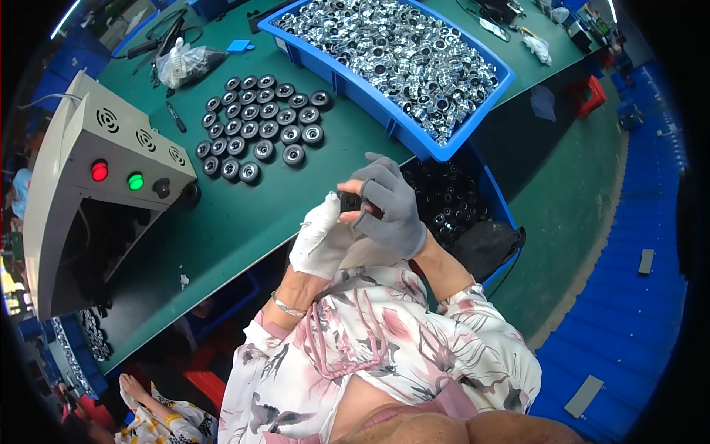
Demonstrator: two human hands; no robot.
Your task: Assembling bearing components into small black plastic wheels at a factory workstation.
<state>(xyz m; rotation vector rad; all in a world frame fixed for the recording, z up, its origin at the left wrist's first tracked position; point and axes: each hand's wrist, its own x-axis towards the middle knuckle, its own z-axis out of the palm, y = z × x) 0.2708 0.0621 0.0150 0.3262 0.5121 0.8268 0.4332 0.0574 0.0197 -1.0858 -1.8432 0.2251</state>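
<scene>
In front of my body, above the table's near edge, my two hands meet around a small black round part [349, 200]. My left hand [319, 238], in a white glove, has its fingers closed against the part's left side. From the right, my right hand [390, 207], in a grey glove with bare fingertips, pinches the same part between thumb and fingers. Much of the part is hidden by the fingers. On the green table beyond lie several black wheel-like round pieces [250, 129], grouped in loose rows.
A blue bin [355, 87] heaped with clear and black small parts stands at the far right. Below it, another blue bin [497, 194] holds black pieces. A beige machine [137, 159] with red and green lights stands left. Another person's hand [134, 388] shows at lower left.
</scene>
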